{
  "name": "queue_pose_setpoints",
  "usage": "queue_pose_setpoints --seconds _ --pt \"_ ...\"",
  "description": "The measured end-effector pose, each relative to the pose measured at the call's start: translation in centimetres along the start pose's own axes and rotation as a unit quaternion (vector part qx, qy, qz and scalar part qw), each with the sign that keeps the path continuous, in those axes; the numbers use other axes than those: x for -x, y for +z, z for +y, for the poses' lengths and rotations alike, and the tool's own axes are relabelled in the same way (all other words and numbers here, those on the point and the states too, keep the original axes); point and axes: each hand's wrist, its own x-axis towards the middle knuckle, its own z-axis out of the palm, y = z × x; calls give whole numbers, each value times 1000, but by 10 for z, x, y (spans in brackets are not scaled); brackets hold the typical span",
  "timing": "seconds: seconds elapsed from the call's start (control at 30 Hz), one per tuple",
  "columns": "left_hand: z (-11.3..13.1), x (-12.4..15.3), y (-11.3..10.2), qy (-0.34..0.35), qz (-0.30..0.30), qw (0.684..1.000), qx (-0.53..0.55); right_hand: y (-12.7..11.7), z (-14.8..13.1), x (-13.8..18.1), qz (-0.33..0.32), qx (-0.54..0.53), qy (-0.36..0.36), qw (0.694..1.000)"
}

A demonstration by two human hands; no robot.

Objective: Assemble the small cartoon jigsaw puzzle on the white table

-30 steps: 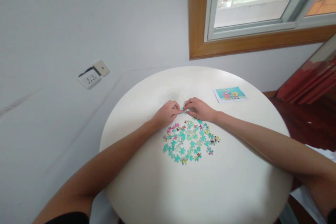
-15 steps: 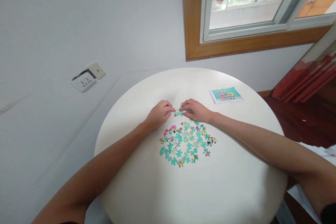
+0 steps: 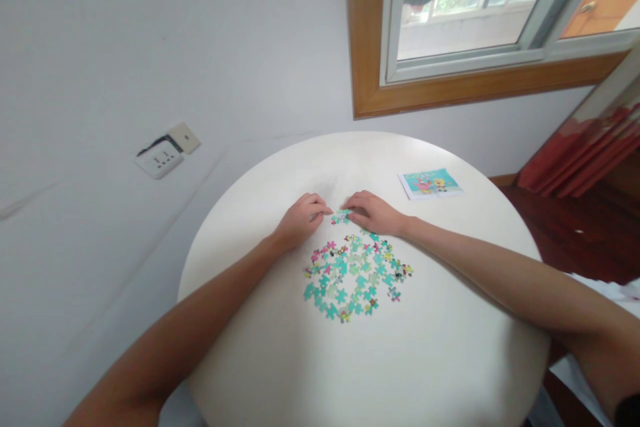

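A small cluster of jigsaw puzzle pieces [image 3: 341, 217], teal with some pink and white, lies flat near the table's middle. My left hand [image 3: 304, 217] is at its left edge, fingers curled and the index fingertip against it. From the other side my right hand [image 3: 374, 211] grips the cluster's right edge between fingers and thumb, covering part of it. Closer to me, many loose jigsaw pieces [image 3: 357, 280] are spread in a rough ring, mostly teal and pale green, some pink or yellow.
All the pieces lie on a round white table [image 3: 300, 367]. Toward the back right rests a flat picture card [image 3: 431, 183] with cartoon figures. A wall with a socket [image 3: 160, 158] and a wood-framed window [image 3: 367, 90] stand behind; a red curtain [image 3: 575, 153] hangs at right.
Both hands stay at the small cluster, with only slight finger movement. The whole view has shifted a few pixels; the loose pieces and the card keep their places.
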Motion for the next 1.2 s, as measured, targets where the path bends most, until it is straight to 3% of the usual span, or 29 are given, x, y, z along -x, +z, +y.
queue_pose_setpoints --seconds 0.27,0.4,0.5,1.2 --pt "-2 0 0 -8 3 1000 7 3 3 0 26 -7 50 998" --pt "-3 1 0 -15 -1 1000 9 0 11 1 83 48 178 979" --pt "-4 1 1 -19 -3 1000 11 -4 16 1 81 80 244 963" --pt "-1 1 1 -37 -14 999 32 -9 10 3 37 126 217 967"
